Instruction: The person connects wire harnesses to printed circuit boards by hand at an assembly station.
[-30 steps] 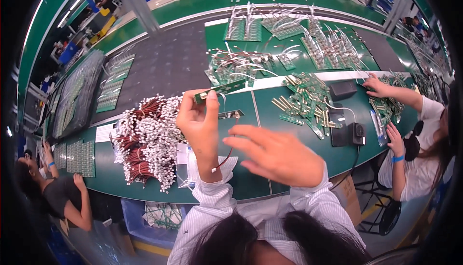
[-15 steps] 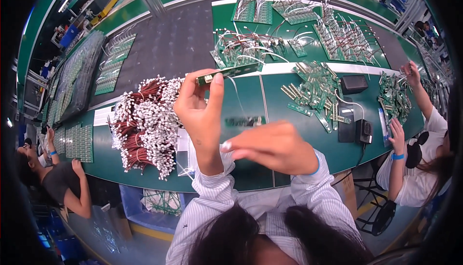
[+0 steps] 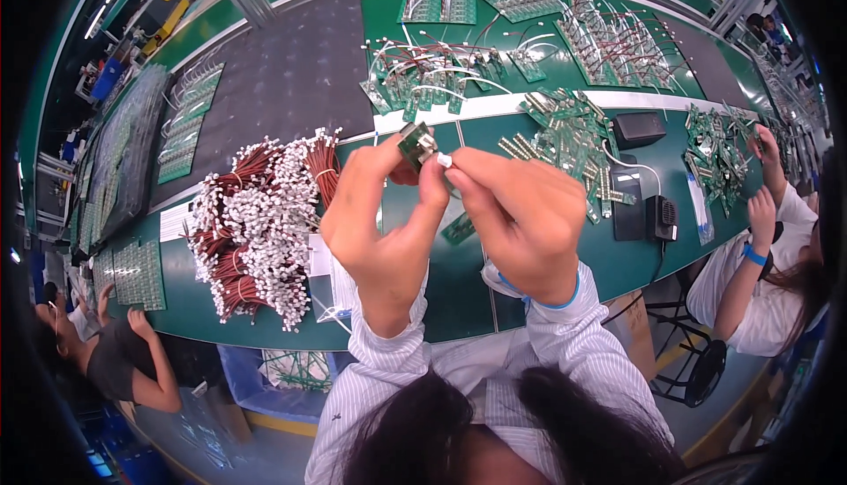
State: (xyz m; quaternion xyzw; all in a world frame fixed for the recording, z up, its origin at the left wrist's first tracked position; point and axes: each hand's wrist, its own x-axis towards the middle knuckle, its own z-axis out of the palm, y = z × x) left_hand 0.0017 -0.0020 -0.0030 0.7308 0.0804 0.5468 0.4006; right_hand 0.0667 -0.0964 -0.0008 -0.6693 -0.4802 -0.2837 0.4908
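Between the thumb and fingers of my left hand (image 3: 381,220) is a small green circuit board (image 3: 415,144), held up above the table and tilted. My right hand (image 3: 528,213) pinches a small white plug connector (image 3: 444,160) right at the board's near end. Whether the plug sits in a socket or only touches it, I cannot tell. My fingers mostly hide its wire. Another small board (image 3: 459,228) lies on the green tabletop below, partly covered by my right hand.
Bundled red-brown wires with white connectors (image 3: 256,220) are heaped at left. A pile of small boards (image 3: 565,145) lies right, near a black box (image 3: 637,130) and a black adapter (image 3: 662,218). Wired boards (image 3: 618,40) stand at the back. Co-workers sit at both sides.
My right hand has risen to the board and now pinches the white plug against its end. My left hand has turned the board from lengthwise to a steeper tilt. The view has shifted slightly.
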